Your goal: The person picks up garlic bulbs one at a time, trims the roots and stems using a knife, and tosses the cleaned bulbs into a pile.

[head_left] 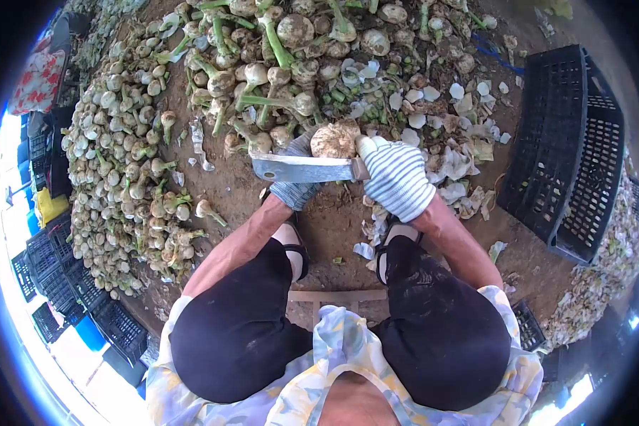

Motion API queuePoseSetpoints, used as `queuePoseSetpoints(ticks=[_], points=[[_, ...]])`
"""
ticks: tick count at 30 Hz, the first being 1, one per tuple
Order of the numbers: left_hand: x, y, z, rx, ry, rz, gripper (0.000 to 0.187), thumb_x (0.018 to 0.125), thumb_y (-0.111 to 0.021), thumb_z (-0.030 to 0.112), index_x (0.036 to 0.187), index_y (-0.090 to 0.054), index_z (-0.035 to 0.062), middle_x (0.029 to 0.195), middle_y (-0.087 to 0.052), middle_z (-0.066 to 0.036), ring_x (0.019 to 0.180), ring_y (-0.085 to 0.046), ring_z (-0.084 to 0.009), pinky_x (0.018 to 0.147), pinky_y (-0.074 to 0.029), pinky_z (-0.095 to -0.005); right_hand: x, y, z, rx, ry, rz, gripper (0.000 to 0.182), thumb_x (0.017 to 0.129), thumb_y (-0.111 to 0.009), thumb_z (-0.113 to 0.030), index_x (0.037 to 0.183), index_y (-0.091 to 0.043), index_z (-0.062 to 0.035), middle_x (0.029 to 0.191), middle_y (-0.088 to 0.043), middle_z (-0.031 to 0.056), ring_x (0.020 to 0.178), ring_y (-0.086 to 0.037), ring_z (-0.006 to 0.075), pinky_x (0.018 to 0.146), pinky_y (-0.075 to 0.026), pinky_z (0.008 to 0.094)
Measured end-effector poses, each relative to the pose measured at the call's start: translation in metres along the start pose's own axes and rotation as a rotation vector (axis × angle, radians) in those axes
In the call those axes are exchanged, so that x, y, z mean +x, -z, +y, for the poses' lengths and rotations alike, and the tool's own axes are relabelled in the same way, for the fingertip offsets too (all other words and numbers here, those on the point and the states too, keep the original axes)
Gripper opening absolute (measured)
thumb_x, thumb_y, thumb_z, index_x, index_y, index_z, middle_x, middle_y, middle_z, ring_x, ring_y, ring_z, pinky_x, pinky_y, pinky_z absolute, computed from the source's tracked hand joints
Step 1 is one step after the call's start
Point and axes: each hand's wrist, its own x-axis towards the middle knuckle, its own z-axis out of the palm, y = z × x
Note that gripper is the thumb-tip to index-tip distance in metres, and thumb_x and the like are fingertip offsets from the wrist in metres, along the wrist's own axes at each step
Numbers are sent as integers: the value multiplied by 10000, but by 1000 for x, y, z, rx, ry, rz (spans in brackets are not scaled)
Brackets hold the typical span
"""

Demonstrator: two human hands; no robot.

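Observation:
My left hand (296, 193), in a grey knitted glove, is closed around an onion-like bulb (334, 140) with brown soil on its skin. Part of that hand is hidden behind the blade. A broad-bladed knife (302, 170) lies across in front of it, edge-on side near the bulb, its tip pointing left. Its short wooden handle is in my right hand (397, 177), which wears a white glove with dark stripes. The right thumb and fingers are beside the bulb; whether they touch it is hard to tell. Beyond both hands lies a heap of bulbs (295, 32) with green stems.
A larger pile of bulbs (113, 163) spreads at the left. Pale cut pieces and peelings (461, 167) litter the ground ahead right. A black plastic crate (547, 142) stands tilted at the right. Stacked dark crates (64, 263) are at the far left, near a yellow item (48, 206).

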Motion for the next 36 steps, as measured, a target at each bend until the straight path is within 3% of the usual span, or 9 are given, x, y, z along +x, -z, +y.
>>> queuePoseSetpoints(ticks=[8,10,12,22,24,25,28,34,36], points=[[-5,52,-94,742,-198,31,362,879,-519,215,1203,-451,70,1119,-549,-57,989,-549,-215,908,-435,-346,-4,-20,34,13,38,108,154,726,-571,-124,843,-518,-37,611,-508,132,539,-538,315,480,-403,407],[-9,7,-6,-112,71,-28,324,834,-554,160,1143,-503,78,1006,-606,-32,912,-582,-228,863,-445,-341,-2,-22,38,19,35,90,184,712,-580,-99,876,-524,-36,614,-513,130,547,-542,312,486,-413,399],[-11,7,5,1517,-445,-75,295,779,-574,114,1069,-542,71,925,-630,-54,861,-590,-239,785,-460,-341,-2,-26,45,106,2,163,215,700,-582,-81,904,-538,-31,631,-530,131,560,-547,316,495,-426,390],[0,5,3,1000,-164,-46,290,822,-476,76,1102,-509,10,1023,-613,-115,950,-577,-183,781,-477,-317,0,-26,35,164,-51,242,232,695,-567,-60,922,-543,-22,648,-549,148,556,-555,314,502,-436,394],[29,27,-31,-394,-324,-693,309,838,-442,65,1134,-510,11,1067,-598,-114,973,-574,-202,802,-482,-308,12,3,21,167,-160,-155,171,711,-555,-102,861,-529,-25,621,-535,140,545,-551,313,492,-433,393],[24,26,-22,-396,-323,-696,309,838,-442,65,1134,-510,11,1067,-598,-114,973,-574,-202,802,-482,-308,5,4,16,14,31,174,126,723,-538,-128,799,-511,-32,590,-514,139,540,-549,306,480,-431,391],[-8,15,17,395,52,-348,503,875,-538,298,1268,-363,38,1173,-504,-144,1112,-470,-215,964,-377,-371,9,-5,27,77,54,151,102,709,-544,-103,781,-506,-41,576,-502,131,535,-547,302,481,-434,392],[-12,10,18,431,-53,50,274,721,-700,165,966,-619,74,859,-662,-57,841,-625,-207,756,-488,-358,-62,-63,80,716,-672,356,267,764,-575,-57,1026,-570,-6,821,-668,106,701,-641,206,588,-505,306],[11,-3,13,1147,-187,-84,309,633,-736,145,919,-628,96,799,-642,-83,780,-619,-261,698,-481,-377,-33,-27,24,1068,-517,99,364,760,-633,-114,1093,-549,6,862,-667,93,750,-630,150,626,-509,274]])
